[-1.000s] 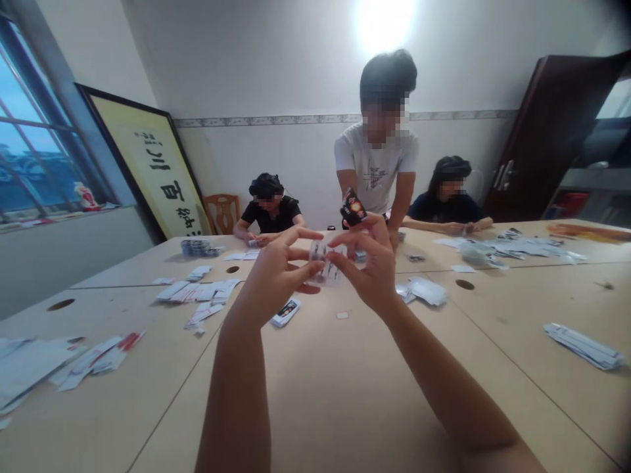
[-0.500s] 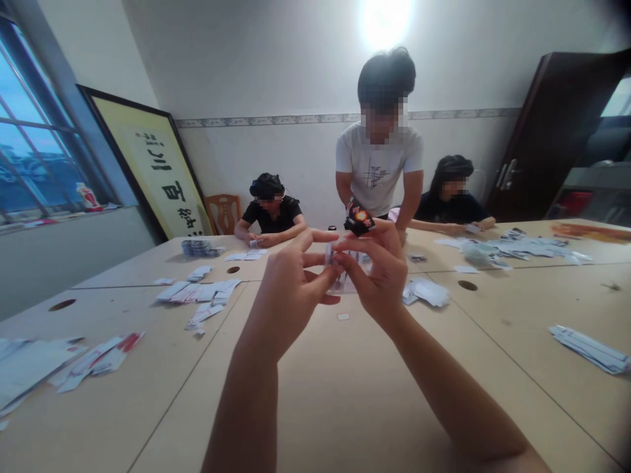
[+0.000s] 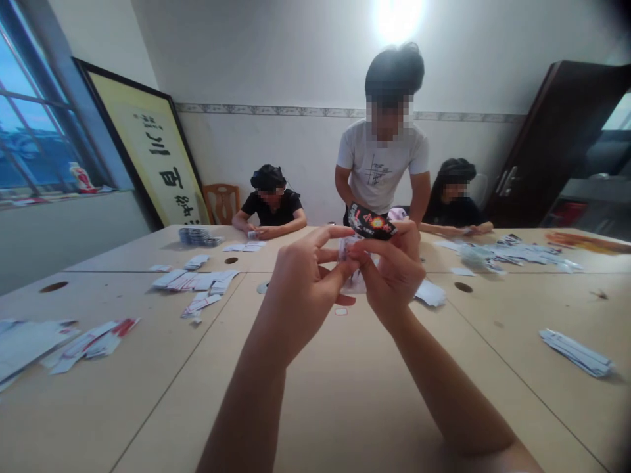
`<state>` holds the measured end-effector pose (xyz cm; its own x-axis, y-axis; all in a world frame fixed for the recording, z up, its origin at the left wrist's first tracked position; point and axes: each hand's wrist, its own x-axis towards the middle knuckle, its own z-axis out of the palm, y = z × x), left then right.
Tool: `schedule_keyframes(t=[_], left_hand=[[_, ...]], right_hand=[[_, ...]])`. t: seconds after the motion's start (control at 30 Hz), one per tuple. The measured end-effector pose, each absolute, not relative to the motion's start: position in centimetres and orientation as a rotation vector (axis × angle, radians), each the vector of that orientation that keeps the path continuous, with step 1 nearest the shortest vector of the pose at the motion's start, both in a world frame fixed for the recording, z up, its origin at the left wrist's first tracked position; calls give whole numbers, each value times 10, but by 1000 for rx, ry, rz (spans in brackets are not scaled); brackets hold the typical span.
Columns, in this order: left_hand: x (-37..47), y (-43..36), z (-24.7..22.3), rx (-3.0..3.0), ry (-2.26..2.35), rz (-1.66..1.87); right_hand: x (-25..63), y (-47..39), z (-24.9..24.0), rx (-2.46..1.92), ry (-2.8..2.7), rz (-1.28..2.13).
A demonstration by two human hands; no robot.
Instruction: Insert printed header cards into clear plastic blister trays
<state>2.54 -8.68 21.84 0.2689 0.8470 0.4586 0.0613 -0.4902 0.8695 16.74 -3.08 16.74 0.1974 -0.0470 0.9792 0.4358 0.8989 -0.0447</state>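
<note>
In the head view both my hands are raised over the middle of the table (image 3: pixel 325 394). My left hand (image 3: pixel 303 282) pinches a small clear plastic bag (image 3: pixel 355 285) between thumb and fingers. Close against it, my right hand (image 3: pixel 394 272) grips a black printed card (image 3: pixel 373 223) with a bright orange-yellow burst on it. That hand's thumb and index finger also press at the bag, where the two thumbs meet. The bag's contents are too small to make out, and fingers hide part of it. Just below the hands a small white label (image 3: pixel 341 311) lies on the table.
White paper packets (image 3: pixel 194 281) lie at left, and more packets (image 3: pixel 93 345) nearer me. A strip stack (image 3: pixel 576 353) lies at right, a loose pile (image 3: pixel 525 253) behind it. One person (image 3: pixel 384 157) stands opposite; two others sit at the far edge.
Both my hands have shifted slightly right with the bag and card. The card has turned flatter, showing more of its printed face. The view has shifted a little.
</note>
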Motion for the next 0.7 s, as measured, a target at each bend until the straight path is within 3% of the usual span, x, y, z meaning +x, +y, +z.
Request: schedule_keyframes(t=[0.7], left_hand=[[17, -90, 232, 2036, 780, 1409]], right_hand=[[196, -41, 189, -407, -1379, 451]])
